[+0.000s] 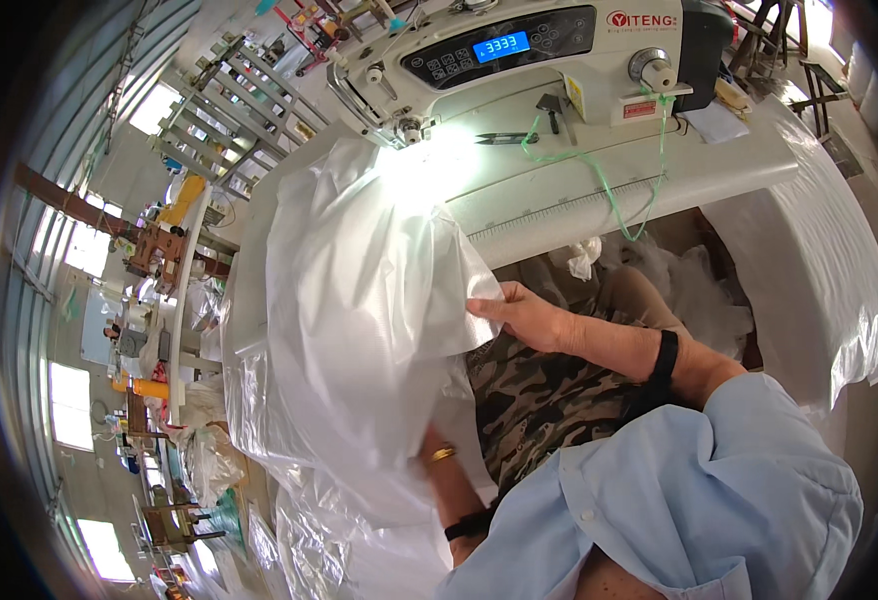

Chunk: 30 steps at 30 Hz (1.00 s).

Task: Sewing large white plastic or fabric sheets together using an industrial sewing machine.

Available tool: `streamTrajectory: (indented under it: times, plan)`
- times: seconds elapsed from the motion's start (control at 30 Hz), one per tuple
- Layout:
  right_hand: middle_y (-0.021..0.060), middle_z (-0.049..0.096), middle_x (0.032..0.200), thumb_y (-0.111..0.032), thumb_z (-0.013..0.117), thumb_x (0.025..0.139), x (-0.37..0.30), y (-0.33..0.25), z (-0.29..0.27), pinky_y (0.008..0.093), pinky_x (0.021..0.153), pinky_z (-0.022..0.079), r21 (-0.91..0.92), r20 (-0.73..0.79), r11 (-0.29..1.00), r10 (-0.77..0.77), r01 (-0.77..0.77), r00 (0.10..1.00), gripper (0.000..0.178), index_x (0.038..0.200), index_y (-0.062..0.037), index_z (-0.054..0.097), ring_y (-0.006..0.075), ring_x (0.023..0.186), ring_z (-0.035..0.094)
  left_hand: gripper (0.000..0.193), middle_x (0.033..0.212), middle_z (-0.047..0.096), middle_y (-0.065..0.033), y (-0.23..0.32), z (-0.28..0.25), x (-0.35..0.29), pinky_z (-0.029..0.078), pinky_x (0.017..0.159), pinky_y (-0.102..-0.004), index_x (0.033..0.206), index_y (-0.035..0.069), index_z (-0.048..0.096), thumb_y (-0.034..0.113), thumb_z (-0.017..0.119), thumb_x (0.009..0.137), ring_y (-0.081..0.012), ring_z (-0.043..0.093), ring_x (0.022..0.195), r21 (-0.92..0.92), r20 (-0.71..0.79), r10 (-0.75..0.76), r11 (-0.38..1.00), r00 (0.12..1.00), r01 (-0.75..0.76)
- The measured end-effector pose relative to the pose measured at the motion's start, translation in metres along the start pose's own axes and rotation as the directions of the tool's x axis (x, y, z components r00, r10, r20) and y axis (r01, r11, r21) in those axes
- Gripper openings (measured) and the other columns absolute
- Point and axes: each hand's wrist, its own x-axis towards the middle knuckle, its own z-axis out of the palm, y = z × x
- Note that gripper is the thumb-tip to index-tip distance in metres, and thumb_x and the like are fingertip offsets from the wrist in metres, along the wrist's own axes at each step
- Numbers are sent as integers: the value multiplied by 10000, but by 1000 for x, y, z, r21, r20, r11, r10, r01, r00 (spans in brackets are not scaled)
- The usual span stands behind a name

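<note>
Large sheet of thin white translucent fabric (359,300), draped from the needle end of the machine down over the counter edge and onto the lap; it lies directly to the left of the right hand (524,315), which is closed on its near edge with fingers pinched together, apparently to keep the sheet taut and aligned. White sewing counter (599,190), beyond that hand, bears the fabric's upper end so the bulk can hang free. Cream-white industrial sewing machine with a dark control panel and blue display (519,50), farther out beyond the hand, standing over the fabric's bright upper end. Left hand (429,440), hidden under the fabric below and left of the right hand; only the forearm with a gold bangle shows, so its grip cannot be told. Green thread (609,185) trails loosely across the counter, above the right hand. Small dark thread snips (504,138) lie beside the needle.
</note>
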Motion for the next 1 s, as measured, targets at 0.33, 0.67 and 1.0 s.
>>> streamTrajectory:
  times: [0.33, 0.67, 1.0]
  plan:
    - [61, 681, 968, -241, 666, 887, 11, 49, -38, 301, 763, 534, 11, -68, 990, 140, -140, 988, 335, 1089, 26, 660, 118, 870, 625, 403, 1040, 676, -195, -131, -81, -155, 508, 819, -304, 1188, -28, 568, 289, 392, 1012, -221, 670, 897, 91, -109, 102, 992, 989, -92]
    - [35, 685, 774, -268, 589, 966, -28, -4, -24, 264, 751, 515, -143, 210, 988, -27, 58, 977, 317, 918, 32, 678, 89, 733, 627, 378, 994, 693, -186, 30, -21, -176, 508, 816, -289, 1152, -33, 595, 266, 414, 1009, -203, 679, 877, 140, -182, 156, 981, 971, -131]
    - [161, 627, 695, -172, 580, 921, -50, -48, 1, 428, 618, 499, -938, 25, 266, -586, 221, 810, 173, 944, -1, 587, 394, 652, 599, 341, 1352, 481, -251, 203, -67, -110, 398, 1035, -428, 1273, -43, 510, -18, 485, 934, -400, 461, 1273, -283, -536, 224, 861, 814, -423]
